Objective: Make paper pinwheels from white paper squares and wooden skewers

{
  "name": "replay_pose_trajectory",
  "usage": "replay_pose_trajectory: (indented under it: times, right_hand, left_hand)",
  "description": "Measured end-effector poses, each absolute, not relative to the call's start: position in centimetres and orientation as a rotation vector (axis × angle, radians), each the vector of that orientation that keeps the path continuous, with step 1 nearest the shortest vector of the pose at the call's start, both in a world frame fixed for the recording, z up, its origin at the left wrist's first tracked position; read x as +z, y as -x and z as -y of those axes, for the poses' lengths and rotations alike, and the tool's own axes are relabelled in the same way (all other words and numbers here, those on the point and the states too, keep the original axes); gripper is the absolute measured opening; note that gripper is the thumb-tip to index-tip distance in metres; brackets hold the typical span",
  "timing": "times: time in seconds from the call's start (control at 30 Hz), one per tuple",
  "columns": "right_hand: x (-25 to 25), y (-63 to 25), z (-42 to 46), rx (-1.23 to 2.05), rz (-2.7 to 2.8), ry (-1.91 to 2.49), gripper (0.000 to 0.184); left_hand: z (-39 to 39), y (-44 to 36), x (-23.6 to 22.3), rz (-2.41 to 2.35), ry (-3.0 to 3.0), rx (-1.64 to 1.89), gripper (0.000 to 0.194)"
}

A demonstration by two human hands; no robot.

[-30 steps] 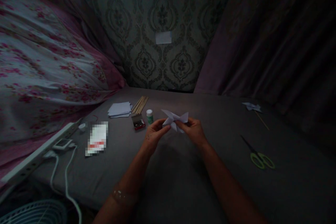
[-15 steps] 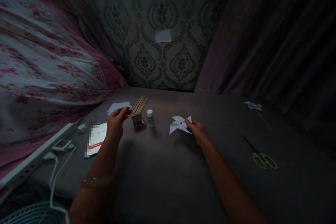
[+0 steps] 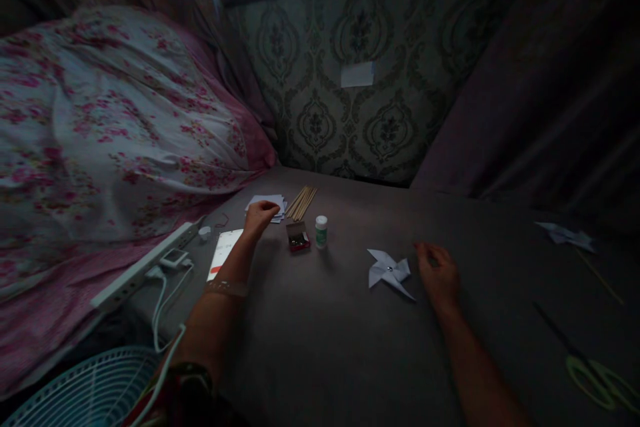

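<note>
A white paper pinwheel (image 3: 384,265) with a shiny pin head at its centre lies on the grey surface. Just right of it is my right hand (image 3: 439,275), fingers parted and holding nothing. My left hand (image 3: 259,219) is closed in a pinch in front of the stack of white paper (image 3: 280,201); whatever it may hold is too small to make out. Close by are a bundle of thin wooden sticks (image 3: 302,203), a small open red box (image 3: 299,240) of metal pins, and a white-capped bottle (image 3: 321,232) with a green label.
Green-handled scissors (image 3: 593,377) lie at the right, below a second pinwheel (image 3: 567,236) with a stick. To the left are a lit phone (image 3: 223,250), a small white cap (image 3: 205,233) and a power strip (image 3: 145,267) with cables. A blue basket (image 3: 95,387) stands lower left.
My right hand has let go of the pinwheel, which now lies on the surface. My left hand stays pinched. The view has swung left, so everything appears further right.
</note>
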State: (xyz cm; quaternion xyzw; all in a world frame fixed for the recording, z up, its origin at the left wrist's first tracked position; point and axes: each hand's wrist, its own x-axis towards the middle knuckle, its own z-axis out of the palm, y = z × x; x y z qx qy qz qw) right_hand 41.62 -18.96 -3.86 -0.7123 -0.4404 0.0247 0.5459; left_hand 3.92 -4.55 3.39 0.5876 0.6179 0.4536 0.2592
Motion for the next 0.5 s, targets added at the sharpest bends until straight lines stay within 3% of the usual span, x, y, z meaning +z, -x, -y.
replay_pose_trajectory:
  times: [0.2, 0.5]
  right_hand:
    - [-4.8, -41.6, 18.7, -0.005, 0.993, 1.695, 0.042]
    - [-5.4, -41.9, 18.4, 0.020, 0.908, 1.712, 0.042]
  left_hand:
    - [2.5, -3.9, 3.3, -1.747, -1.814, 0.940, 0.012]
    - [-0.8, -7.1, 3.5, -1.667, -2.031, 0.559, 0.013]
